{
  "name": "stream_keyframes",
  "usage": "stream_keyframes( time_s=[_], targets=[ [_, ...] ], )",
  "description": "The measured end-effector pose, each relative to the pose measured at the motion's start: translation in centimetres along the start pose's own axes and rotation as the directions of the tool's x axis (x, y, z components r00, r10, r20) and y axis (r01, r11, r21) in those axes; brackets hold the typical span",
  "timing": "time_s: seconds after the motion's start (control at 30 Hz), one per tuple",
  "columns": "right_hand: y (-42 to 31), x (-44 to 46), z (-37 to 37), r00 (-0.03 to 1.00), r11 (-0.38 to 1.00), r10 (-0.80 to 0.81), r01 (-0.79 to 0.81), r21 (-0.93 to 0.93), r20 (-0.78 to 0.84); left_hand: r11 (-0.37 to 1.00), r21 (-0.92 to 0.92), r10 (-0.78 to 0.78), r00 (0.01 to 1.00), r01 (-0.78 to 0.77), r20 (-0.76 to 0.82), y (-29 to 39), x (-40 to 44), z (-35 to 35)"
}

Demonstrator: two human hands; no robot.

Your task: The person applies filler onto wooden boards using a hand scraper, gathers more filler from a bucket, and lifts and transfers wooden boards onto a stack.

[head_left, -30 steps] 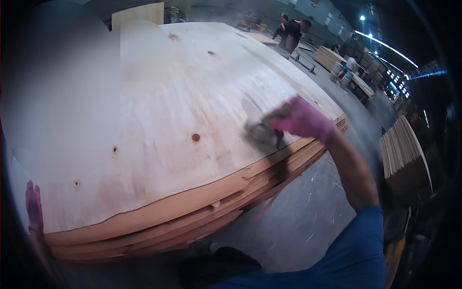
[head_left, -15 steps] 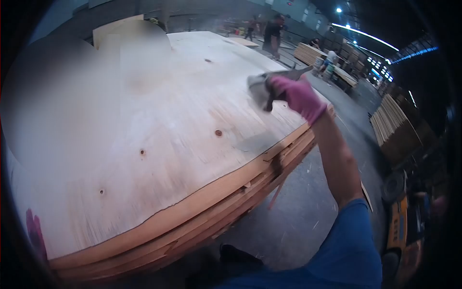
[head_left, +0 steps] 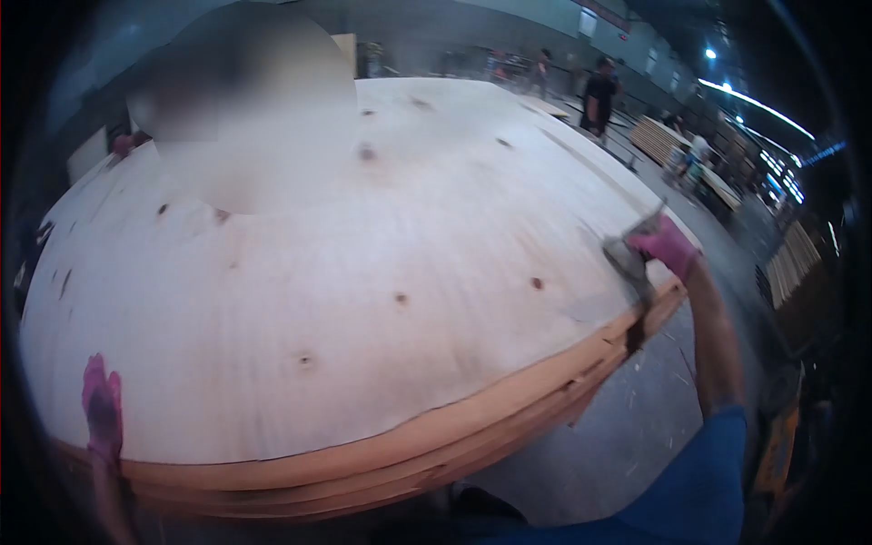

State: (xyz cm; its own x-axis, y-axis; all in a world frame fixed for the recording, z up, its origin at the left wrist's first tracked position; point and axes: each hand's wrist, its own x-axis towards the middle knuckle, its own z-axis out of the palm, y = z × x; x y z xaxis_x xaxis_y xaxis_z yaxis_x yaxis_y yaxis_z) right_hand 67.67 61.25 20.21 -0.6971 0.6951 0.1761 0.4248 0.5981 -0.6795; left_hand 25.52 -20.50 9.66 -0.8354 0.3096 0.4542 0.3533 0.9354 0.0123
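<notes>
Gripping a broad-bladed scraper (head_left: pixel 624 259), the person's right hand (head_left: pixel 665 247), gloved in pink, has its fingers wrapped around the tool near the right-hand end of the work. The scraper is over the wood veneer sheet (head_left: pixel 436 354), close to its near edge; I can't tell whether the blade touches. The left hand (head_left: pixel 103 409), also in pink, lies flat with fingers extended at the sheet's near left edge, grasping nothing. A wide stretch of sheet runs between the two hands and away toward the far side. The near edge is wavy, and the orange-brown layers of the stack (head_left: pixel 381 463) beneath stick out past it, ragged in places. Grey floor (head_left: pixel 627 418) borders the stack on the right, giving the right arm room beyond the edge. The sheet itself looks pale, faintly streaked, with dark knots (head_left: pixel 537 283) scattered across it; its upper left is blurred. Farther back, a person in dark clothes (head_left: pixel 599 98) stands beyond the far right edge.
</notes>
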Motion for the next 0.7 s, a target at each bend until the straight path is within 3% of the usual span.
stream_keyframes(
  time_s=[0.07,0.13,0.23,0.33,0.37,0.47,0.57,0.7],
  targets=[
    [-1.9,-1.1,2.5,0.999,0.987,0.045,-0.048,-0.152,-0.025,0.989,0.091,0.122,0.988,-0.114,-0.098,-0.8,0.4,1.7],
    [-5.9,-2.9,5.0,0.993,0.997,0.044,-0.037,-0.063,0.108,0.994,0.071,0.086,0.996,-0.084,-0.025,2.1,0.1,-0.6],
    [-12.3,-4.5,10.3,0.973,0.996,-0.009,-0.011,0.086,0.231,0.971,0.06,0.231,0.973,-0.23,-0.001,3.4,0.1,-2.5],
    [-20.1,-3.9,17.5,0.943,0.905,-0.203,0.078,0.419,0.264,0.948,-0.115,0.312,0.94,-0.297,0.141,2.6,1.3,-5.0],
    [-22.9,-3.0,19.6,0.927,0.862,-0.282,0.13,0.49,0.249,0.911,-0.17,0.396,0.912,-0.376,0.105,0.2,2.7,-4.2],
    [-30.5,3.5,25.6,0.886,0.696,-0.41,0.149,0.703,0.218,0.995,-0.082,0.063,0.986,-0.051,0.155,-9.8,6.1,-1.8],
    [-37.0,13.2,31.5,0.89,0.595,-0.394,0.057,0.801,0.229,0.984,0.064,-0.175,0.977,0.168,0.124,-16.9,6.1,0.0],
    [-41.4,26.5,40.4,0.886,0.461,-0.285,-0.207,0.863,0.365,0.986,0.099,-0.147,0.983,0.136,0.111,-16.4,5.6,-0.3]
  ],
)
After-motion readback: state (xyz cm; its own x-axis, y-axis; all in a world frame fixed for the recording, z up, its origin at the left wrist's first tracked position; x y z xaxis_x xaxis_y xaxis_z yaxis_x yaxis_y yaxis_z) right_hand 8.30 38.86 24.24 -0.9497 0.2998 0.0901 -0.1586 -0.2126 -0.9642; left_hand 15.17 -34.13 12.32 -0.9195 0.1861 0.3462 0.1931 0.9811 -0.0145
